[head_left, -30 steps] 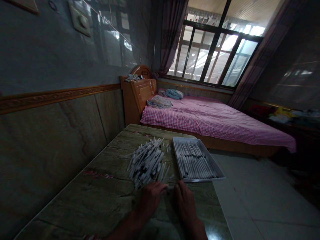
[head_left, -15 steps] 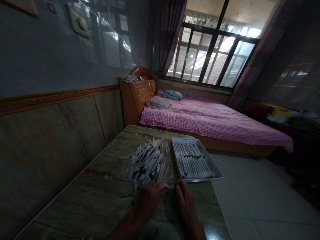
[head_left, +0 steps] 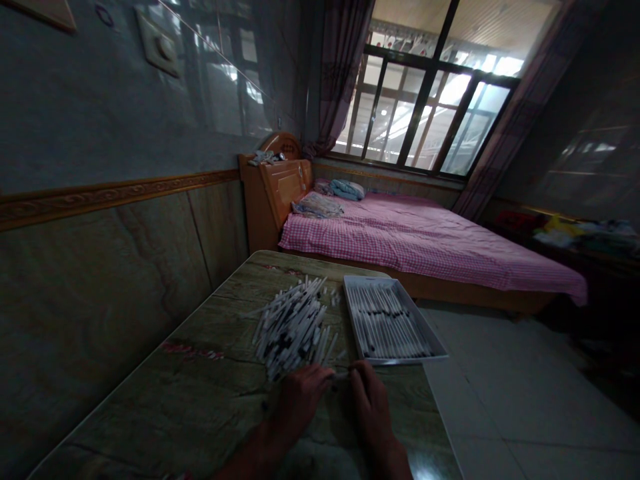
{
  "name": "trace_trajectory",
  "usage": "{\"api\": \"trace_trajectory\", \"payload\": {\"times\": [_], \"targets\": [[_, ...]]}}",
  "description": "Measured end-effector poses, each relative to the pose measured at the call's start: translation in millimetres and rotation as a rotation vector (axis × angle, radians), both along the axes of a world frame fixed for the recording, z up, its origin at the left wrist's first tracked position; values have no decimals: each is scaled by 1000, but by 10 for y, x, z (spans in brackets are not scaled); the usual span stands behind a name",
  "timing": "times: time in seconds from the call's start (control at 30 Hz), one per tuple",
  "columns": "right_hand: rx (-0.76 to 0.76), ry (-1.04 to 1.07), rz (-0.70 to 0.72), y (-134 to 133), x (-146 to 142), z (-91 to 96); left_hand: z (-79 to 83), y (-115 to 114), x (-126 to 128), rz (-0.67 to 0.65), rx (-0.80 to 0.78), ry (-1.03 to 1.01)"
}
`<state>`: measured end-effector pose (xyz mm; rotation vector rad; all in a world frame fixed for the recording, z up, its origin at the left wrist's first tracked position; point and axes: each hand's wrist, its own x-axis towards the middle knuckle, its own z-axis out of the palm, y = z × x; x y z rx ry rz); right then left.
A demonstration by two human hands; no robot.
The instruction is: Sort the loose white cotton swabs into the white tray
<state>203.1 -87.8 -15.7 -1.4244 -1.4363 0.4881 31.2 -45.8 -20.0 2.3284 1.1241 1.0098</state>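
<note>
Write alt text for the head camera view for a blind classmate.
The left hand holds a thin white stick near the right hand, beside a loose pile of white sticks and a white tray of aligned sticks on a stone-patterned table.

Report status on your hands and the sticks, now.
Left hand and right hand together at one white stick, grip unclear. Loose pile of sticks just ahead. White tray of aligned sticks close past right hand.

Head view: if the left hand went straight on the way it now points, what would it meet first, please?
The left hand points at the thin white stick at its fingertips, so that is likely first, then the right hand, though depth is unclear.
</note>
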Motion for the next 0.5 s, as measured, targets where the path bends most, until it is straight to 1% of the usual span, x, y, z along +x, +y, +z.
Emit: {"api": "trace_trajectory", "payload": {"times": [0.1,0.23,0.3,0.4,0.5], "targets": [[-9,-29,-38,24,5,-57,-3,-1,-2,-6,73,81],[-12,-81,-99,52,20,-148,3,-5,4,-20,119,86],[-2,-77,-88,45,16,-138,14,-7,7,-28,106,66],[2,-57,-35,29,0,-98,29,-6,7,-36,86,48],[26,-97,-41,42,8,-134,36,-7,4,-37,78,55]]}}
